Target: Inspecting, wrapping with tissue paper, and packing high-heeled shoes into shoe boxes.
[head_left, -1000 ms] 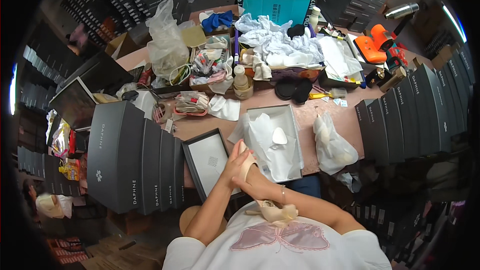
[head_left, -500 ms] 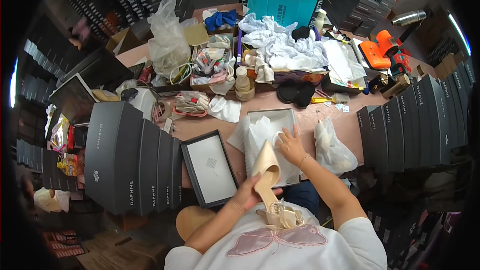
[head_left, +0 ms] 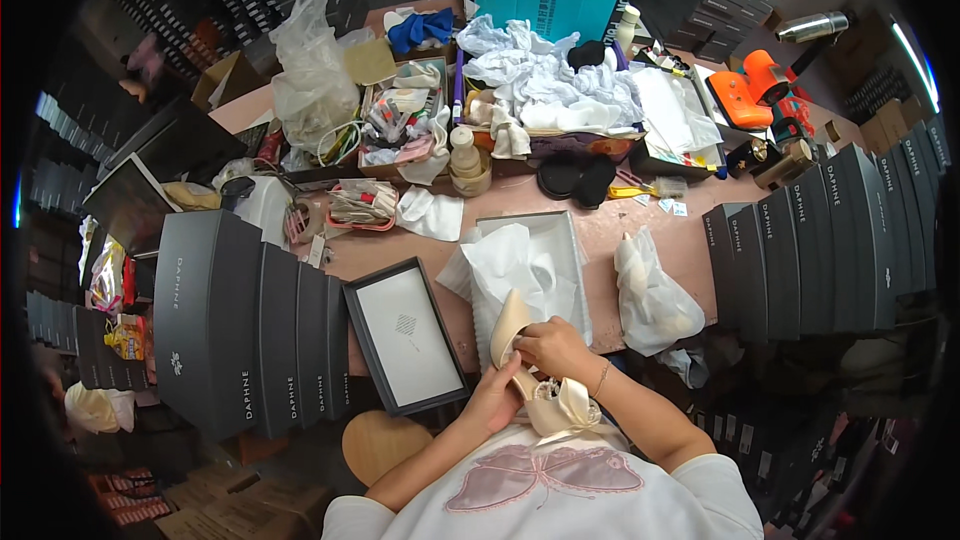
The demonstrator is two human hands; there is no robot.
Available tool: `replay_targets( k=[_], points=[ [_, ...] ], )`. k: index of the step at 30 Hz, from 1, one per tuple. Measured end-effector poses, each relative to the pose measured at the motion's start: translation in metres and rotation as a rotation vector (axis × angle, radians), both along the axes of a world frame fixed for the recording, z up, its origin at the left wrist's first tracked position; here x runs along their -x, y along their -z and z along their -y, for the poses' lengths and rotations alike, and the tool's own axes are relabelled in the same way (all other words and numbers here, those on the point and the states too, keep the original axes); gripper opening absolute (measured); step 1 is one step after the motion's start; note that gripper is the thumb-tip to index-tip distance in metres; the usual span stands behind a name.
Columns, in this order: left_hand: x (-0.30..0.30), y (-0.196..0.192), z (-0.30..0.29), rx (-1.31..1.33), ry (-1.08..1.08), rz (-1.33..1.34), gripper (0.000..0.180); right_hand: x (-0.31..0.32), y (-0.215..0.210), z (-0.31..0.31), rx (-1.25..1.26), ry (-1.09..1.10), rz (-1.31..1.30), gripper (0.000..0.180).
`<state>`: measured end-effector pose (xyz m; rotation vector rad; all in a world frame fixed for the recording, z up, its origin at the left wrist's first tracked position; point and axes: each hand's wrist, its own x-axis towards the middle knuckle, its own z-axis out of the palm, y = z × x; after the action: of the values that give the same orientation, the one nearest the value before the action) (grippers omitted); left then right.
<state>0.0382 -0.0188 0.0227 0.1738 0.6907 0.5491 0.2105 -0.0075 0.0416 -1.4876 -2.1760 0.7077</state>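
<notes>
Crowded pink worktable (head_left: 640, 230), ringed by stacked dark shoe boxes (head_left: 250, 325), is serving as a packing bench.
Going from large to small: an open box (head_left: 560, 240) lined with white tissue paper (head_left: 510, 265) is sitting mid-table, its lid (head_left: 405, 335) lying face up just to its left, and a filled clear bag (head_left: 650, 290) is resting to its right. Near the table's close edge, both hands are gripping a cream high-heeled shoe (head_left: 510, 325): the left hand (head_left: 492, 402) is curling closed under the heel end, the right hand (head_left: 548, 345) is pinching shut over the upper, a satin bow (head_left: 565, 405) hanging below. That shoe is probably light and stiff-soled, its bow soft and easily creased, so taking it by the sole and heel seems safest.
</notes>
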Motion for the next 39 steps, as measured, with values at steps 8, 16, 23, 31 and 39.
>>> replay_targets(
  k=[8,16,23,31,39],
  points=[
    [0.021,-0.009,-0.02,0.091,0.001,-0.163,0.051,-0.055,0.104,-0.08,-0.286,0.307,0.671,0.018],
    [0.014,0.0,-0.015,0.163,-0.145,0.012,0.059,-0.025,-0.024,-0.033,0.149,0.366,-0.312,0.013],
    [-0.012,-0.003,0.009,0.019,-0.094,-0.15,0.05,0.023,0.006,-0.041,-0.281,0.311,0.172,0.048],
    [0.01,-0.011,-0.005,0.169,-0.122,-0.222,0.057,-0.047,0.117,-0.09,0.319,0.314,0.369,0.034],
    [0.015,0.003,-0.016,0.177,-0.206,-0.096,0.057,-0.03,-0.027,-0.045,0.117,0.276,-0.235,0.025]
  ],
)
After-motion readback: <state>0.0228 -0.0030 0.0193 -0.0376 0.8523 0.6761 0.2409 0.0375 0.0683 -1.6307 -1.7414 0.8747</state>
